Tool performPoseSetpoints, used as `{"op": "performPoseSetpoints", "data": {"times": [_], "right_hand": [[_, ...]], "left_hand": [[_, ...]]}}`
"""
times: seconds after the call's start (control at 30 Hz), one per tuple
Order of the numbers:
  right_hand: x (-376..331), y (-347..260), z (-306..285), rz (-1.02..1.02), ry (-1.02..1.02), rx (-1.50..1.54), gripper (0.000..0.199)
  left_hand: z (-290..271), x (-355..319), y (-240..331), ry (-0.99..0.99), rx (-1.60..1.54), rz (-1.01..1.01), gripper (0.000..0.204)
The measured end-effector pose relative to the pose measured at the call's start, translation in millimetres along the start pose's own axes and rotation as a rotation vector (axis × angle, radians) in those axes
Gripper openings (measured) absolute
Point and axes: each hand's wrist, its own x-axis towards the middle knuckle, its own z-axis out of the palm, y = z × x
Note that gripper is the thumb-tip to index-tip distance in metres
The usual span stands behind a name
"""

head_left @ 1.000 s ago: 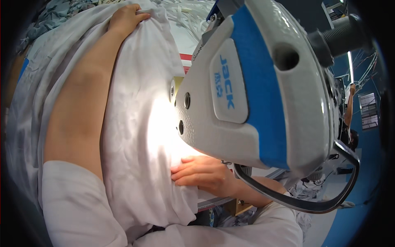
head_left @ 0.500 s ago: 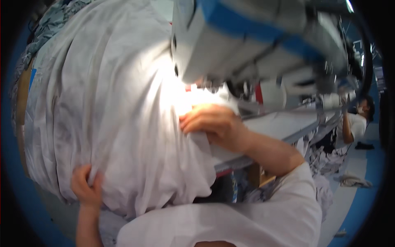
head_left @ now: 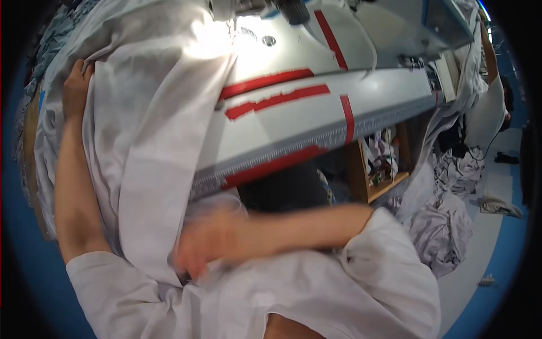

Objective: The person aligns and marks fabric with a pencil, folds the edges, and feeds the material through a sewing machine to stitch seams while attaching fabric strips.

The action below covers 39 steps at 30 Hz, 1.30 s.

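Observation:
A large white cloth (head_left: pixel 161 113) covers the left of the sewing table and hangs over its front edge toward my lap. Far out on its left part, my left hand (head_left: pixel 78 87) is closed on a fold, arm stretched forward. My right hand (head_left: pixel 209 240) is smeared by motion close to my body, at the cloth's lower right edge; its fingers cannot be made out. At the top, the sewing machine's needle area (head_left: pixel 228 17) is brightly lit beside the cloth.
Red tape strips (head_left: pixel 276 101) mark the white tabletop (head_left: pixel 372 90), with a measuring tape along its front edge. Below is an open wooden drawer (head_left: pixel 389 181) holding small items. Piled cloth (head_left: pixel 443 231) lies at right; another person's arm (head_left: pixel 488 51) shows at far right.
My left hand has moved forward along the cloth. My right hand has left the needle area and come back toward my body. The view has shifted, uncovering more tabletop.

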Motion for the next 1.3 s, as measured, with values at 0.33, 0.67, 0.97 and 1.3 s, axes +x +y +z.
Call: {"op": "performPoseSetpoints", "data": {"times": [0.33, 0.67, 0.97, 1.3], "right_hand": [[-148, 81, 3, 0.491, 0.746, 0.186, 0.036], [-77, 23, 29, 0.413, 0.413, 0.127, 0.054], [-157, 25, 46, 0.572, 0.332, -0.329, 0.024], [-195, 82, 58, 0.172, 0.272, -0.926, 0.033]], "left_hand": [[-81, -49, 36, -0.004, 0.052, 0.157, 0.037], [-154, -194, 255, -0.663, -0.819, -0.126, 0.053], [-139, -117, 184, -0.393, -0.427, -0.185, 0.050], [-150, -264, 352, -0.632, -0.499, 0.007, 0.019]]}}
